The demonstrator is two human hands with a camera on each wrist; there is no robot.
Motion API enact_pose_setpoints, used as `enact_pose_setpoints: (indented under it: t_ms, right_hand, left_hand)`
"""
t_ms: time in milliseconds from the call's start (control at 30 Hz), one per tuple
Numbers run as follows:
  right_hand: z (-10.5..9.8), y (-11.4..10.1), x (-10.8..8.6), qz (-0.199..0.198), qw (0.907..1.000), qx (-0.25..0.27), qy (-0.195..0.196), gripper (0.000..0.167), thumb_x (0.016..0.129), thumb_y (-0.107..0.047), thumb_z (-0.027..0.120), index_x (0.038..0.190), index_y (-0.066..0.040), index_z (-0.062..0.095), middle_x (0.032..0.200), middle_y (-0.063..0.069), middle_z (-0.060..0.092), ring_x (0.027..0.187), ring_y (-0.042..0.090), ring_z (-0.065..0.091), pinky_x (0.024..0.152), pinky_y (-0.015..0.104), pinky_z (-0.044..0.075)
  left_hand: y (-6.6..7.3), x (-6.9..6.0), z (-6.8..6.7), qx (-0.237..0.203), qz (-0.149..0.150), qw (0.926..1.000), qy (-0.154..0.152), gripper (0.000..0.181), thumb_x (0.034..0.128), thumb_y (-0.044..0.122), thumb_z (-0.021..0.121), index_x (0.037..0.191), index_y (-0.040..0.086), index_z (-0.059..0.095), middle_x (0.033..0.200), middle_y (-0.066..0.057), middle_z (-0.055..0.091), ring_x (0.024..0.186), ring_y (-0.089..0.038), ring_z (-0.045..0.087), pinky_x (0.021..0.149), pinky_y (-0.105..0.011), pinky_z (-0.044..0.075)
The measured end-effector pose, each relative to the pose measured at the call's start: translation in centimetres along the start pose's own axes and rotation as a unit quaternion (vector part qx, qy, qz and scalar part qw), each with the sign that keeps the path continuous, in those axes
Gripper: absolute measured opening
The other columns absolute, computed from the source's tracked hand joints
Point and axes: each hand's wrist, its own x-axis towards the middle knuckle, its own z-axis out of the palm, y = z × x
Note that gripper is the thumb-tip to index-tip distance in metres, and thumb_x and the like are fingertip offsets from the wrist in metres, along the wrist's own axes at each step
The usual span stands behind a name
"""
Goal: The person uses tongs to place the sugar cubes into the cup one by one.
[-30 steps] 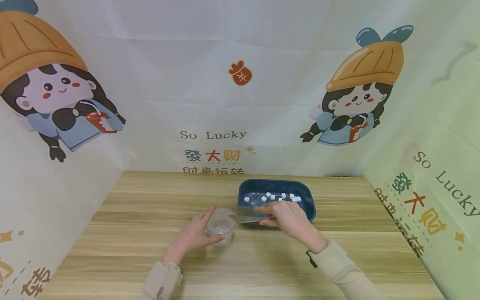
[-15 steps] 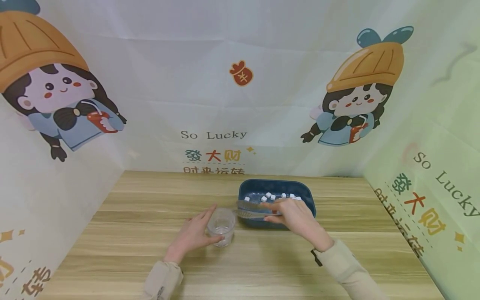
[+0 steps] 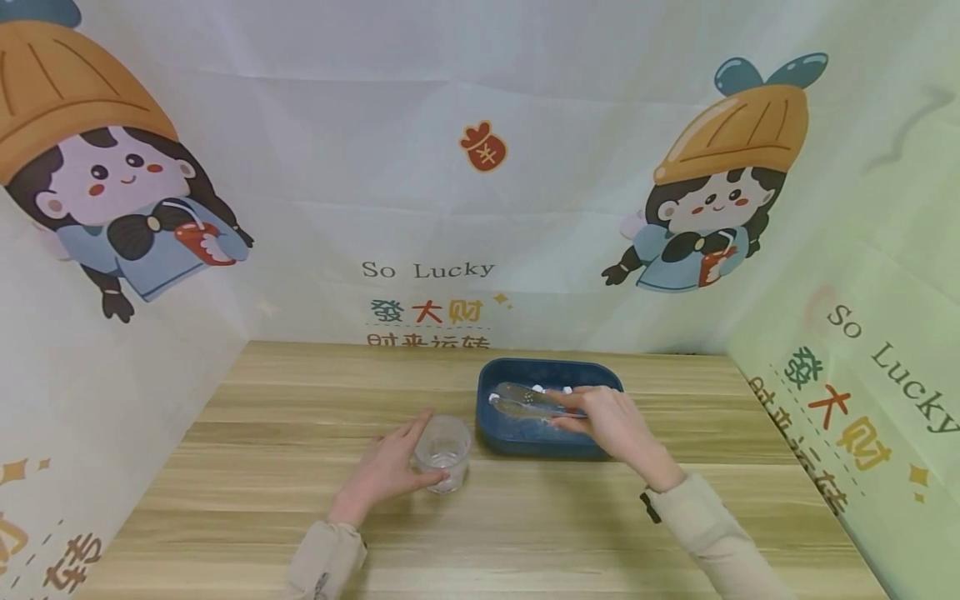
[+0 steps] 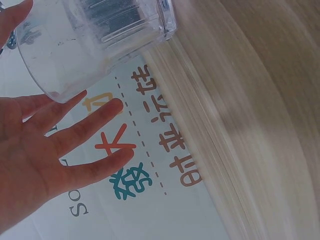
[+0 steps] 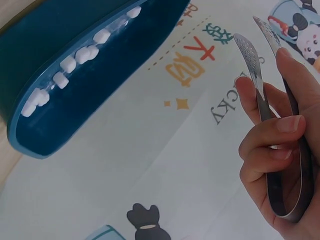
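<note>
My left hand (image 3: 384, 468) holds a clear plastic cup (image 3: 444, 457) on the table, thumb on the near side and index finger on the far side. In the left wrist view its other fingers spread out below the cup. My right hand (image 3: 613, 423) grips metal tongs (image 3: 522, 406) with perforated ends, held over a dark blue tray (image 3: 517, 444). The tips of the tongs (image 5: 248, 54) stand apart, nothing seen between them, in the right wrist view. Several small white cubes (image 5: 102, 36) lie in the tray; the hand and tongs hide some from the head view.
The wooden table (image 3: 300, 417) meets a printed cloth backdrop (image 3: 322, 167) at the back and both sides. The tray stands just to the right of the cup, with a narrow strip of table between them.
My right hand has moved right and slightly back with the tongs, from beside the cup's rim to over the tray. The left hand and cup stay where they were.
</note>
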Motion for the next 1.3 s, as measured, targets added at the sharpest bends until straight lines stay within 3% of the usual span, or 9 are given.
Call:
enact_pose_setpoints:
  t_ms: [200,733,1133,1300]
  right_hand:
    - [-0.7,1.0,-0.2,0.029,0.9994,0.01,-0.016,0.044,0.076,-0.038,0.063,0.116,-0.018,0.061,0.059,-0.007,0.053,0.041,0.0,0.029,0.037,0.016,0.021]
    - [-1.0,2.5,-0.6,0.056,0.9984,-0.013,-0.005,0.043,0.077,-0.035,0.064,0.115,-0.014,0.062,0.056,-0.006,0.052,0.04,0.003,0.028,0.037,0.017,0.021]
    - [-0.7,3.5,-0.8,0.08,0.9966,-0.009,-0.02,0.046,0.078,-0.037,0.062,0.117,-0.013,0.06,0.06,-0.003,0.06,0.038,0.003,0.031,0.035,0.018,0.02]
    - [-0.6,4.2,-0.8,0.098,0.9945,-0.007,-0.034,0.047,0.078,-0.037,0.062,0.118,-0.013,0.059,0.077,0.007,0.07,0.033,0.006,0.028,0.034,0.018,0.015]
  left_hand:
    - [0.0,0.1,0.0,-0.004,0.001,1.0,0.0,0.095,0.0669,0.052,0.07,0.141,0.013,0.025,0.137,-0.013,0.042,0.121,-0.035,0.044,0.096,-0.062,0.032]
    - [0.0,0.1,-0.1,-0.006,0.0,1.0,0.002,0.095,0.066,0.051,0.071,0.141,0.012,0.026,0.136,-0.014,0.043,0.12,-0.035,0.045,0.096,-0.061,0.033]
    - [0.1,0.1,-0.1,-0.007,0.0,1.0,0.001,0.095,0.0662,0.052,0.07,0.141,0.013,0.025,0.136,-0.014,0.043,0.119,-0.035,0.046,0.095,-0.06,0.034]
    - [0.1,0.1,-0.1,-0.007,-0.001,1.0,0.001,0.095,0.0661,0.052,0.07,0.141,0.013,0.026,0.136,-0.013,0.043,0.119,-0.034,0.046,0.096,-0.061,0.034]
